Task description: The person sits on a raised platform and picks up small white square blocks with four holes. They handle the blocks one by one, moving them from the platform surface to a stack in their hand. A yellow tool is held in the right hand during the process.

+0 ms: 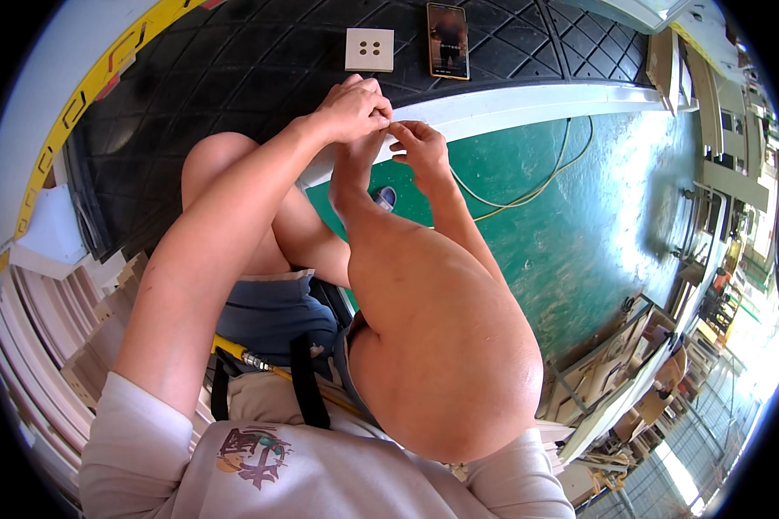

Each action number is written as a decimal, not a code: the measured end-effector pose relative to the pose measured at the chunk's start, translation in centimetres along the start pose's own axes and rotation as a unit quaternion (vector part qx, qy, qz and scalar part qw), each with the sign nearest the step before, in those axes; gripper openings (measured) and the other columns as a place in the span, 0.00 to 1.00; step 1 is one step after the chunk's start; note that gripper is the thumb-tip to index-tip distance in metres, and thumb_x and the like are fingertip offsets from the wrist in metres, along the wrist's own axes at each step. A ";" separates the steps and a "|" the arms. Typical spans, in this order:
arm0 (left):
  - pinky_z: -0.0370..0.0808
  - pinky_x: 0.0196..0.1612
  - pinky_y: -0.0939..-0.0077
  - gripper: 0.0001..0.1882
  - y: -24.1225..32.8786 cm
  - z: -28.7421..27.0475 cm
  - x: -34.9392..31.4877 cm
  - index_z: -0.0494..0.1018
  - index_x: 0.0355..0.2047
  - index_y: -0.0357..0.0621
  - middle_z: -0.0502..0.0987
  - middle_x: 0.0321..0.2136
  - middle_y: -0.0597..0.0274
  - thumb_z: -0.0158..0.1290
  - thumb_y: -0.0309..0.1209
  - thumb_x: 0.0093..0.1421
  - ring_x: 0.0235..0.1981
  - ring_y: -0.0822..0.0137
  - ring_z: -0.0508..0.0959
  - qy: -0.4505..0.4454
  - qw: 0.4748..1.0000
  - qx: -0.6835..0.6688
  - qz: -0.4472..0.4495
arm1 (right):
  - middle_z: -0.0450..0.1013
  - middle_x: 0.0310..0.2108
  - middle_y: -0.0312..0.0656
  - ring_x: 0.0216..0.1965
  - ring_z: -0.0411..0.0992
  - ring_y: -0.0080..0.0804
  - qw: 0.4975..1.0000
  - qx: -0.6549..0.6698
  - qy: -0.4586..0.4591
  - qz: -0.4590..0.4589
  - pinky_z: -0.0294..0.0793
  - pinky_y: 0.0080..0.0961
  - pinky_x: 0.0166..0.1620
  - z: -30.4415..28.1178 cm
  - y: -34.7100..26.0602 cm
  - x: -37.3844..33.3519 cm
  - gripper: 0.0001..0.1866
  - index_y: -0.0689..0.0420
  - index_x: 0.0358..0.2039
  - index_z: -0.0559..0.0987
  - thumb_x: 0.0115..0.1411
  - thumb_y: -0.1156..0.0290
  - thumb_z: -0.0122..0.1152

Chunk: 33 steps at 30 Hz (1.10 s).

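The left hand point(350, 114) and the right hand point(421, 150) meet at the toe end of a bare foot point(355, 160), the left curled over the toes with its fingers drawn in, the right coming from the other side with thumb and forefinger brought close together. Their fingertips are touching or nearly so; I cannot tell whether anything small is pinched between them. The foot is raised beside the white ledge point(511, 111), its toes under the left hand, and its leg point(446, 337) is bent, with the knee large in the lower middle. The other knee point(219, 160) is bent on the left, beyond the left forearm. Just past the left hand, on the black mat point(260, 60), lies a pale square block point(370, 48) with four round dark spots, and to its right a phone point(448, 41) with its screen lit, showing a figure. Below the ledge is the green floor point(554, 251), where a shoe point(385, 199) sits near the ankle and a thin cable point(541, 189) loops to the right. A yellow hose point(227, 347) with a metal fitting lies by the lap, across from the light shirt point(346, 476). Long boards point(48, 333) are stacked at far left, and a cluttered bench point(619, 406) stands at lower right
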<state>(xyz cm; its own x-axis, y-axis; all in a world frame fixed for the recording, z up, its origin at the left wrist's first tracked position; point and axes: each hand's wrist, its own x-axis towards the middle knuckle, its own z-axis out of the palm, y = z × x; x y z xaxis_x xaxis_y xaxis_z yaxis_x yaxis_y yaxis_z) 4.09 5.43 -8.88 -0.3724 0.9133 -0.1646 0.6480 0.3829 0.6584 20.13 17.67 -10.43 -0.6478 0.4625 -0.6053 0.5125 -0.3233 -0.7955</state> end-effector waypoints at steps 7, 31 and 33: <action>0.74 0.52 0.58 0.07 0.3 -0.1 -0.3 0.83 0.36 0.49 0.76 0.41 0.61 0.60 0.34 0.59 0.50 0.55 0.73 0.007 0.997 0.068 0.044 | 0.81 0.29 0.39 0.26 0.78 0.25 0.977 -0.209 0.012 -0.041 0.80 0.25 0.29 0.8 -1.2 0.0 0.17 0.63 0.38 0.85 0.68 0.60 0.59; 0.72 0.51 0.59 0.09 0.7 0.6 -0.4 0.85 0.34 0.53 0.75 0.39 0.67 0.62 0.36 0.53 0.50 0.59 0.72 0.034 0.995 0.084 0.038 | 0.81 0.20 0.41 0.17 0.78 0.31 0.881 -0.460 -0.103 -0.033 0.81 0.28 0.31 0.6 -6.6 1.8 0.19 0.63 0.24 0.84 0.62 0.59 0.60; 0.72 0.50 0.59 0.09 0.7 0.6 -0.4 0.85 0.34 0.53 0.75 0.39 0.67 0.62 0.36 0.53 0.50 0.59 0.72 0.034 0.995 0.086 0.038 | 0.81 0.19 0.41 0.16 0.78 0.31 0.881 -0.461 -0.088 -0.053 0.81 0.29 0.31 0.7 -6.1 2.1 0.20 0.63 0.24 0.84 0.61 0.57 0.62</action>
<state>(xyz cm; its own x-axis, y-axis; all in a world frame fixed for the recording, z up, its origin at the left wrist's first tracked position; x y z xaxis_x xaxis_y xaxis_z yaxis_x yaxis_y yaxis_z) 5.06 5.46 -8.78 -0.3577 0.9316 -0.0646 0.7778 0.3355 0.5314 15.28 20.04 -6.82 -0.7552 0.2878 -0.5889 0.6315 0.5601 -0.5361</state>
